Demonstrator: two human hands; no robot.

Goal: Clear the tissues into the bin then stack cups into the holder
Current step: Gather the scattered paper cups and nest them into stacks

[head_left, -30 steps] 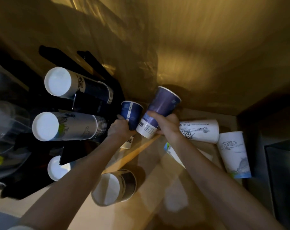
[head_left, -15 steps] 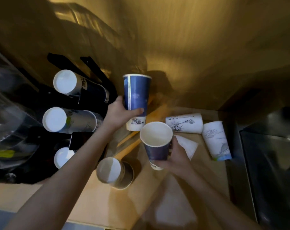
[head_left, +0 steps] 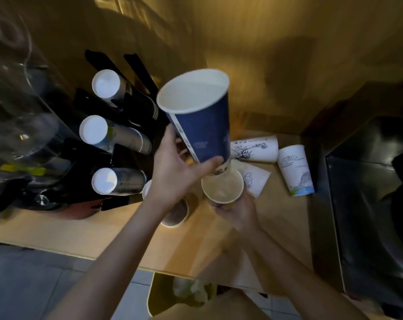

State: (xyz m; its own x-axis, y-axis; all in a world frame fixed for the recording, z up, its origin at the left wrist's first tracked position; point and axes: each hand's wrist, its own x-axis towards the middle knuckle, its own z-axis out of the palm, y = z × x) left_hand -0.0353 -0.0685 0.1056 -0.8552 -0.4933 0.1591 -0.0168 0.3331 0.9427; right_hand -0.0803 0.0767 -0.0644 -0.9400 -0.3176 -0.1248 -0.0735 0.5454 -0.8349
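My left hand (head_left: pixel 177 172) grips a tall blue paper cup (head_left: pixel 200 118) near its base, mouth tilted up toward me. Its base sits just over the mouth of a second cup (head_left: pixel 222 187), which my right hand (head_left: pixel 237 211) holds from below. The black cup holder (head_left: pixel 87 107) at the left carries three stacks of cups (head_left: pixel 117 135) with white bottoms facing me. Several white printed cups (head_left: pixel 253 148) lie on their sides on the wooden counter (head_left: pixel 80 229). Another cup (head_left: pixel 176 214) lies under my left forearm. A yellow bin (head_left: pixel 161 294) with crumpled tissues (head_left: pixel 191 291) stands below the counter edge.
A clear glass appliance (head_left: pixel 18 112) stands at the far left beside the holder. A dark metal sink (head_left: pixel 371 204) fills the right side. A golden wall (head_left: pixel 265 54) rises behind the counter. Grey tiled floor (head_left: pixel 34 285) shows below the counter edge.
My left hand lifted the blue cup and tipped its mouth toward me, bringing its base over the cup in my right hand. The view pulled back, revealing the bin.
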